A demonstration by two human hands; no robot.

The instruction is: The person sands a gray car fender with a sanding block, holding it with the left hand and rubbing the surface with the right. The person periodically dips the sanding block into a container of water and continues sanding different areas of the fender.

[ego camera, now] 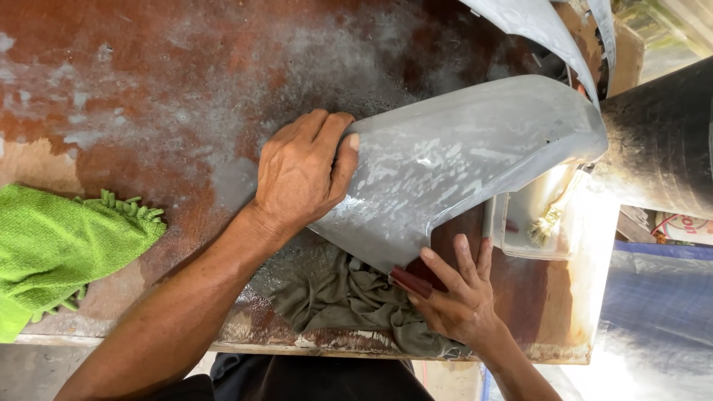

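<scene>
Rust-brown and dusted with pale residue, the counter (148, 89) is filling most of the view, its front edge running along the bottom. At nine o'clock a green cloth (59, 245) is lying bunched on the counter, well apart from the hands. Moving right, the left hand (304, 174) is pressing down on the near edge of a grey panel (460, 163), its fingers (334, 130) curling over that edge and gripping it. The panel is lying near the centre, curving and stretching toward two o'clock, its surface streaked with wet whitish smears. Under its lower corner an olive rag (349, 293) is lying crumpled, at six o'clock. At five o'clock the right hand (460, 297) is clasping a small dark-red block (412, 281) against the panel's lower edge, fingers closing around it. Beyond the panel, at three o'clock, a pale tub (520, 223) holding a brush (549, 215) is sitting near the counter's right edge.
</scene>
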